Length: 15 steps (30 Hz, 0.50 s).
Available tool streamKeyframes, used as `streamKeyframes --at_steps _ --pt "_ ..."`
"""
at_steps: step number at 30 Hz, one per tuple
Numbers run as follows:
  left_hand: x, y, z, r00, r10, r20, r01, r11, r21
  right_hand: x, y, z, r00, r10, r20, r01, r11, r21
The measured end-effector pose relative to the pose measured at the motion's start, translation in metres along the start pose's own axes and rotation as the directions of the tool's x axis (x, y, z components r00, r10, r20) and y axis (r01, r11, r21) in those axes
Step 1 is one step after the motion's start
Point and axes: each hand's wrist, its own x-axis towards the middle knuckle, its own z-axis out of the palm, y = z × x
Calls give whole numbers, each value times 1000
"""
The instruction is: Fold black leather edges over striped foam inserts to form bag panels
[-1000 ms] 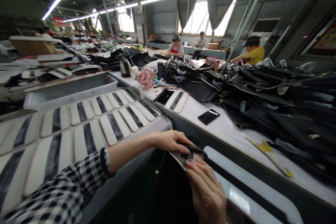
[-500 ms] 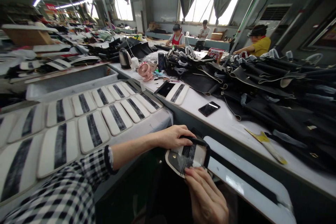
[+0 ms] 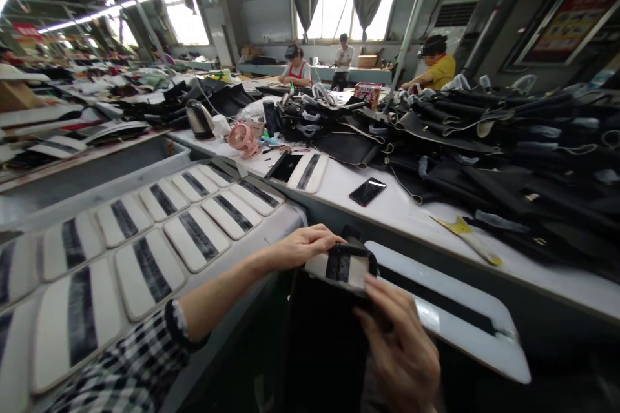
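The left hand [image 3: 304, 246] curls over the top edge of a black-and-cream panel [image 3: 340, 266]; the right hand [image 3: 405, 332], fingers bent, grips its right corner, near a white slotted plate [image 3: 431, 281] beside the desk [image 3: 404, 214].

A pink fan [image 3: 243, 140] stands near a kettle [image 3: 199, 120] beyond a phone [image 3: 368, 191].

Beside the near edge of the counter [image 3: 400, 216], the right hand [image 3: 407, 335] is looking blurred and hiding part of the striped panel [image 3: 339, 264].
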Motion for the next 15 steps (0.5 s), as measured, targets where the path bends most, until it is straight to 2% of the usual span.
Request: streamKeyframes --at_steps 2,4,5,7,9,12,15 --pt "-6 -4 4 997 -84 0 81 966 -245 1 15 5 964 252 -86 -255 967 -28" --pt "-16 -12 15 988 -156 -9 127 834 -536 1 23 12 881 470 -49 -472 881 -24" --pt "-20 -16 22 985 -168 -47 102 773 -626 1 23 17 848 529 -17 -529 848 -18" --pt "-27 -23 38 957 -191 -219 -2 750 -662 2 18 25 826 564 8 -564 826 -2" --pt "-30 -26 51 887 -255 -385 -34 796 -605 3 11 33 843 538 -24 -538 843 19" --pt "-28 -15 62 795 -389 -466 79 827 -557 6 5 40 862 498 -94 -497 867 37" --pt "-27 9 68 724 -475 -500 185 832 -522 9 3 44 863 467 -194 -468 883 44"
